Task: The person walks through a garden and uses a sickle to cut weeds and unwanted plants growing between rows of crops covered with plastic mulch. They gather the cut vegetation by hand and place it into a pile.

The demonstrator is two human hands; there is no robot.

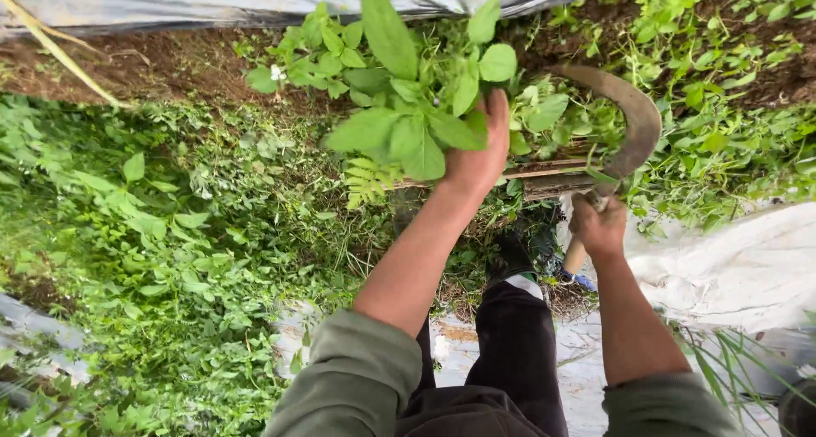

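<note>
Both hands were full: left hand [478,152] gripped the weed bunch [399,105], right hand [599,226] held the sickle [633,122] beside it; cutting low, away from fingers, seemed wisest.

The curved sickle blade [636,122] is dull brown metal, rough with rust and without shine; its pale wooden handle [575,256] looks smooth and matt. The bunch of broad green leaves [399,105] has soft, matt surfaces with faint veins. The olive-green sleeves [357,377] are matt woven cloth. The white sheeting [748,267] beside the plants is creased plastic with a slight sheen, soiled in places. Bare brown soil [153,67] looks crumbly and rough.
</note>
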